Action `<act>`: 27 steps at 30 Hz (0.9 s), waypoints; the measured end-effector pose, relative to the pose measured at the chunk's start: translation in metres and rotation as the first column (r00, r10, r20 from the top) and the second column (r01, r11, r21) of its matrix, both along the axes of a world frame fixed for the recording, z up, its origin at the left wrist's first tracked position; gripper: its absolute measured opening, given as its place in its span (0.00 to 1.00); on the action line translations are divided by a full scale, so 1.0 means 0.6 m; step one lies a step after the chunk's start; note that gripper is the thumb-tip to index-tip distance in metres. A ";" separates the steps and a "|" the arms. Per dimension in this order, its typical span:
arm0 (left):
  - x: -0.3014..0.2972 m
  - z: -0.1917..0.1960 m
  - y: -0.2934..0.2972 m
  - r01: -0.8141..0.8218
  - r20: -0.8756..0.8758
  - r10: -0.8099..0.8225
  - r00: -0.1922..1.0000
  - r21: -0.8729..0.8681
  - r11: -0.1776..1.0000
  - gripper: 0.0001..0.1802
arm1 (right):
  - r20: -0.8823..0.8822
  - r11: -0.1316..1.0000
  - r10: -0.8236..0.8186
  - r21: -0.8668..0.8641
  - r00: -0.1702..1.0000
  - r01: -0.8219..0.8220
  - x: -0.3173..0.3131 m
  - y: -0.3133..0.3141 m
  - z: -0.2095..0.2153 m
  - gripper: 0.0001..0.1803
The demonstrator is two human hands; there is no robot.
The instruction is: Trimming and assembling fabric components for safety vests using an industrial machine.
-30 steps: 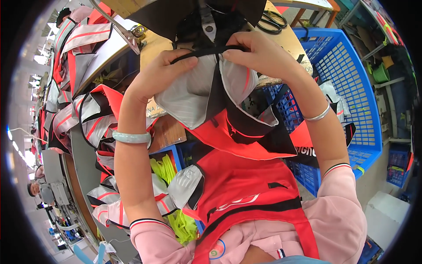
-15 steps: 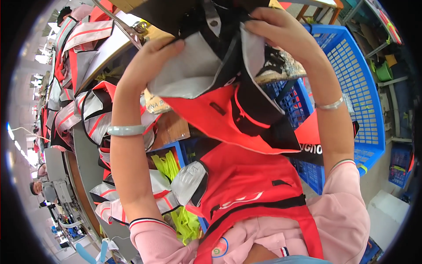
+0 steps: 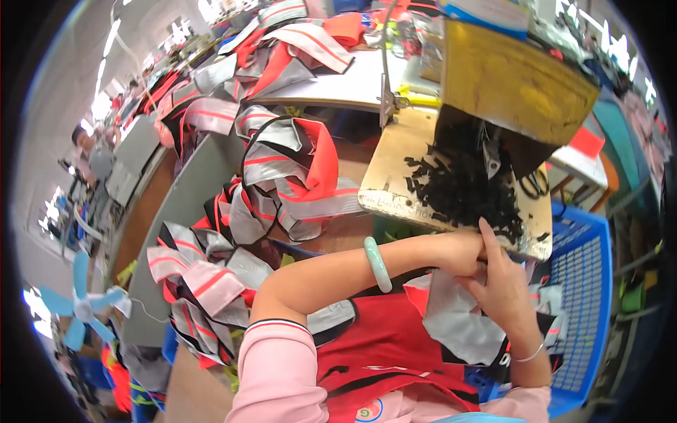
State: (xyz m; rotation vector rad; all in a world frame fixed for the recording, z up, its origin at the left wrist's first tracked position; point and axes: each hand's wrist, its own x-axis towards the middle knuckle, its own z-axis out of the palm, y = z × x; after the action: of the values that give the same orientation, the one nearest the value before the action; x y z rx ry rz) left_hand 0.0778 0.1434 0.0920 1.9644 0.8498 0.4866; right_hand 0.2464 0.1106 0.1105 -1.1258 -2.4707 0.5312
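Observation:
At the near edge of a wooden work board [image 3: 395, 166], my left hand [image 3: 462, 252] is closed, its fingertips partly hidden by the other hand. My right hand [image 3: 506, 285] crosses in beside it, touching it, with the index finger stretched up toward the board and the thumb bent over a grey, red and black fabric piece [image 3: 451, 324]. This sewn piece hangs below both hands, over the right side of my red apron [image 3: 395, 331]. Small black scraps [image 3: 462, 194] lie heaped on the board, just beyond my fingers.
Over the board stands a yellow machine housing [image 3: 511, 77] with a metal part [image 3: 491, 161] beneath it. A blue plastic basket [image 3: 580, 282] is at my right. To the left are piled grey-and-red sewn pieces [image 3: 275, 169], a grey panel [image 3: 190, 211] and a blue fan [image 3: 83, 310].
The fabric piece, raised and spread between both hands before, now hangs low by the board's edge. My hands have come down and together. The view has turned, baring the board and scraps.

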 end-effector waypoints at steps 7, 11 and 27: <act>-0.065 0.003 -0.071 -0.208 0.081 0.208 0.975 -0.011 0.978 0.17 | -0.072 0.990 -0.067 -0.131 0.995 0.057 0.018 0.005 -0.002 0.23; -0.059 -0.021 -0.073 -0.311 0.166 0.279 0.946 0.216 0.926 0.13 | -0.043 0.992 -0.073 -0.111 0.996 0.067 0.007 -0.004 0.018 0.13; -0.062 -0.009 0.011 -0.479 0.313 0.549 0.775 -0.277 0.833 0.11 | -0.059 0.957 -0.160 -0.254 0.985 0.140 0.022 0.110 0.014 0.11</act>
State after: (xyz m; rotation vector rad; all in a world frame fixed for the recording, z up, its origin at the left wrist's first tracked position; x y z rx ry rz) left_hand 0.0406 0.1501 0.0868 1.3779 1.1333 1.0403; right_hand 0.2596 0.1767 0.1191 -1.3479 -2.2731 0.8412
